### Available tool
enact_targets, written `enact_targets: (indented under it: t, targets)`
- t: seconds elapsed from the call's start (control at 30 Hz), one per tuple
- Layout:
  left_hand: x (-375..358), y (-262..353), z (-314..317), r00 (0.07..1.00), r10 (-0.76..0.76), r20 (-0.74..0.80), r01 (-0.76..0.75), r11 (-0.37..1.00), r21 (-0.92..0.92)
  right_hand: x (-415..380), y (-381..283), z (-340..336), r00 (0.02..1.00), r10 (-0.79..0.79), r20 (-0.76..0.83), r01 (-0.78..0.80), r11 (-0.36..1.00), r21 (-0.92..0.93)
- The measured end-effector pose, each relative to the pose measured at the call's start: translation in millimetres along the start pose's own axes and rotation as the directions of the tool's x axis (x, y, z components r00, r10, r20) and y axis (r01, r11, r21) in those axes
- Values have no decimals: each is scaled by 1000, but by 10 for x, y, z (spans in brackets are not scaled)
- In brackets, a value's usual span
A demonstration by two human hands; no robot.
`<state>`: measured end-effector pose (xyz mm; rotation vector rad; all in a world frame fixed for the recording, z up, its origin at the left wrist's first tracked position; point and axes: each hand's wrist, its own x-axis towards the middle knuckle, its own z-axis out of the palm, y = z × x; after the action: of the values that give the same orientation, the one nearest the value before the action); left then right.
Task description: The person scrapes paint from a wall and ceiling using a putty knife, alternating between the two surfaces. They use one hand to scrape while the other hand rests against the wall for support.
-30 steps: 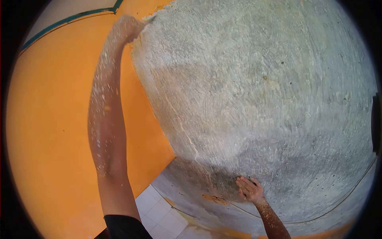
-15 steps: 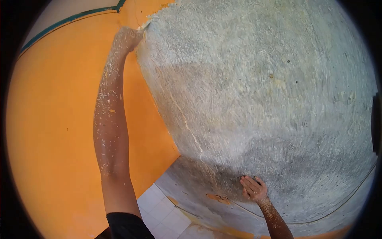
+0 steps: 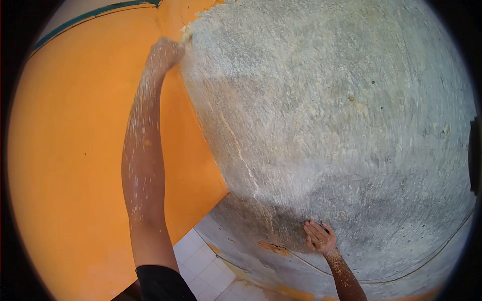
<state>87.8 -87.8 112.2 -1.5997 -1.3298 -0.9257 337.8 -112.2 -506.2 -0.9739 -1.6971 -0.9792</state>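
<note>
My left hand (image 3: 168,51), raised high at the corner where the orange wall (image 3: 75,165) meets the rough grey wall (image 3: 301,125), is closed in a fist and smeared by motion. Its grip is on a scraper, whose thin blade shows in the earlier view but is hardly visible now. Pale flakes cover the forearm. Low on the grey wall, my right hand (image 3: 321,238) lies flat with its fingers stretched out and holds nothing. Ragged pale and orange paint (image 3: 193,22) edges the bare patch near my left hand.
A thin crack (image 3: 241,155) runs down the grey wall. White floor tiles (image 3: 203,266) show below the corner. Orange remnants (image 3: 273,248) sit left of my right hand. A teal trim (image 3: 95,12) crosses the upper left, and a dark object (image 3: 474,155) stands at the right edge.
My left hand has moved slightly down and right along the corner, with its wrist turned. The right hand stays against the wall. The view has shifted a little.
</note>
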Motion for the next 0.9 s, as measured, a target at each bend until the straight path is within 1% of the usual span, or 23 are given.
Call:
enact_targets:
  t: [0.1, 0.2, 0.3, 0.33, 0.4, 0.5, 0.6, 0.63, 0.7, 0.8, 0.9]
  targets:
    - [-268, -34, 227, 994, -25, -107, 6, 985, -175, 4, -20, -11, 1000, 9, 23, -9, 1000, 2]
    - [-41, -155, 197, 985, 67, -159, -65, 998, 14, 20, -1, 49, 1000, 12, 18, -12, 1000, -28]
    - [-118, -218, 240, 991, 78, -107, -90, 989, -117, 1, -77, 49, 1000, 28, 11, -28, 999, -20]
    - [-174, -172, 307, 991, 24, -132, -41, 990, -132, 20, -61, 44, 999, 36, -3, -37, 999, -16]
    - [-256, -111, 431, 980, -63, -190, 35, 988, -148, 13, -46, 62, 1000, 11, 23, -9, 998, -55]
    - [-51, -117, 401, 974, -118, -192, 82, 979, -188, 21, -46, 30, 999, 5, 48, -2, 997, -76]
    - [-25, -246, 411, 979, -94, -184, 53, 975, -215, 7, -86, 21, 998, 3, 64, 3, 996, -89]
    - [-43, -278, 426, 982, -67, -179, 26, 975, -219, 17, -61, 24, 998, -4, 64, 11, 994, -105]
    - [-134, -329, 480, 986, -14, -168, -26, 973, -229, 12, -46, 2, 998, 9, 64, -4, 997, -76]
    - [-13, -293, 371, 994, -39, -98, 20, 981, -191, 35, -106, 45, 999, 19, 50, -15, 998, -66]
    - [-76, -299, 448, 980, -4, -197, -29, 986, -164, 25, -113, 61, 999, 10, 52, -5, 996, -89]
